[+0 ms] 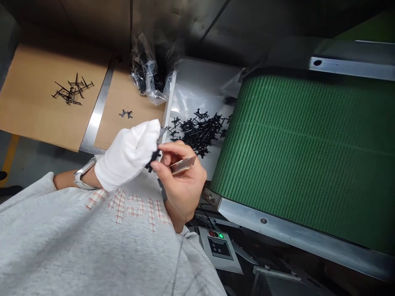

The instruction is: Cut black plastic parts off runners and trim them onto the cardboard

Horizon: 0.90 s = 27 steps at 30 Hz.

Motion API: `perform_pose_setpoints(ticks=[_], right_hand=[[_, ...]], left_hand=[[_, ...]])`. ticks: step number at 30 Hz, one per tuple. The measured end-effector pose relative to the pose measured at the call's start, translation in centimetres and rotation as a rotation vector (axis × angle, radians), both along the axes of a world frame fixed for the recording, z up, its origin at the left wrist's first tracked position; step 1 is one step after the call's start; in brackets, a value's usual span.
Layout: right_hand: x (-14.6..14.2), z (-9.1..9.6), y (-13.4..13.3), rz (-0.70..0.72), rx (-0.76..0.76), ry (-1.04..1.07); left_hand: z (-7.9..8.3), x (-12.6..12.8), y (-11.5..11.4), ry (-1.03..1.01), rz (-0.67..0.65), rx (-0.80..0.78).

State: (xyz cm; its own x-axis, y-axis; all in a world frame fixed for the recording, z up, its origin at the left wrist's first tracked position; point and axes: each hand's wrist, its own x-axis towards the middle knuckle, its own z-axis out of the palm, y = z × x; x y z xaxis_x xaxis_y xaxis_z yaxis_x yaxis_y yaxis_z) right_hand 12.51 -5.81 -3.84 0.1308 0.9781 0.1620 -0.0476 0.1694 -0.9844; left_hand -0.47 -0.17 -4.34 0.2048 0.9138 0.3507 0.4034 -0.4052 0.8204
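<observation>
My left hand (126, 156), in a white glove, is closed around a black plastic part (153, 161) that shows below and beside its fingertips. My right hand (182, 181) is bare. Its thumb and forefinger pinch the same part, while a small knife with a flat metal blade (182, 165) lies across its curled fingers, the tip pointing right. Most of the part is hidden by glove and fingers. Just beyond my hands, a heap of black plastic parts (203, 131) lies in a white tray (197, 78).
Two small black pieces (126, 114) sit on brown cardboard (106, 131). Farther left are several thin black sprues (72, 90). A clear plastic bag (151, 78) with dark contents stands behind. At right is a green conveyor belt (296, 152), with a control panel (219, 248) below.
</observation>
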Motion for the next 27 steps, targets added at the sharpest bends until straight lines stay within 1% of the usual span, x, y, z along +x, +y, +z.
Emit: perform_pose_setpoints(ticks=[2,4,8,12,15,17,22,27], right_hand=[[-0.1,0.3,0.1,-0.026,0.002,-0.026],[-0.3,0.6,0.1,-0.055,0.024,-0.067],[-0.6,1.3,0.2,-0.062,0.055,-0.143],[-0.7,1.7,0.4,-0.073,0.058,-0.186],[-0.6,1.9,0.6,-0.049,0.039,-0.216],[-0.5,2.0,0.7,-0.022,0.013,-0.226],[-0.6,2.2,1.0,0.004,-0.068,-0.213],[-1.0,2.3,1.3,-0.006,-0.124,-0.204]], left_hand=[[0.1,-0.2,0.2,0.025,-0.007,0.121],[0.3,-0.2,0.5,0.05,0.011,0.204],[1.1,-0.1,1.0,0.089,0.046,0.232],[1.6,-0.4,1.6,0.17,0.023,0.253],[1.6,-0.8,1.8,0.259,-0.018,0.329],[1.5,-1.0,1.9,0.313,-0.017,0.395],[1.3,-1.4,1.8,0.462,0.061,0.554],[1.2,-1.2,1.5,0.59,0.166,0.645]])
